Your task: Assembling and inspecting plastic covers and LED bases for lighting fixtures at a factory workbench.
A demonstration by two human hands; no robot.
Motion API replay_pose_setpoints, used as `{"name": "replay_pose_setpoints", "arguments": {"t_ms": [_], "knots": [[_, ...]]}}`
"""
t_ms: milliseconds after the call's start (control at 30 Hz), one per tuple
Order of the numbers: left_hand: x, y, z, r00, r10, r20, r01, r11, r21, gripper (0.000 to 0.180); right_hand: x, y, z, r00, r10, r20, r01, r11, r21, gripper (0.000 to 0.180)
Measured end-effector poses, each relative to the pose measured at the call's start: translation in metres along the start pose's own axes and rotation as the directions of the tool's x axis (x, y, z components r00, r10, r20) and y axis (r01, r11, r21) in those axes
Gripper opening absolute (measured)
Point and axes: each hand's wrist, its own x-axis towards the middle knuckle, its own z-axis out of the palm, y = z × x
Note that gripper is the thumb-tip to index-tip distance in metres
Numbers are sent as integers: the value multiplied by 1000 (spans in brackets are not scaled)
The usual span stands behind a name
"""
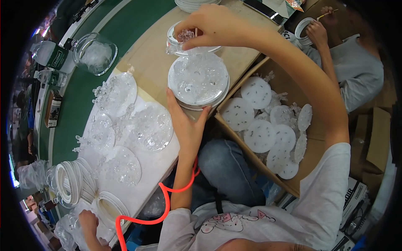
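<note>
On the tan board, my left hand (186,133) grips the near rim of a round white base (217,100), thumb and fingers apart along its edge. A clear textured plastic disc (199,77) covers the top of this base. My right hand (207,30) is closed, pinching a clear beaded plastic piece (186,37) just beyond the disc. Behind that piece, partly covered by my right hand, lies another white ring (172,31). Several clear discs with beaded clusters (151,127) lie on the white tabletop to the left.
An open cardboard box (312,165) at right holds several frosted discs (259,136). White rings (69,184) are stacked at lower left, near another person's hand (88,221). An orange-red coiled cord (167,205) passes my left forearm. Another person (356,69) works at upper right.
</note>
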Motion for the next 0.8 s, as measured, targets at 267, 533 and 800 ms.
{"name": "replay_pose_setpoints", "arguments": {"t_ms": [267,533,800], "knots": [[-2,-6,2,999,42,-12,-42,998,48,90,6,16,5,981,52,187,-116,930,348,19],[0,-2,1,997,68,-30,-65,995,78,90,-5,23,24,1000,-18,11,13,942,335,27],[-2,-4,4,998,50,-33,-48,998,51,87,-37,28,22,969,237,-70,-153,798,583,27]]}}
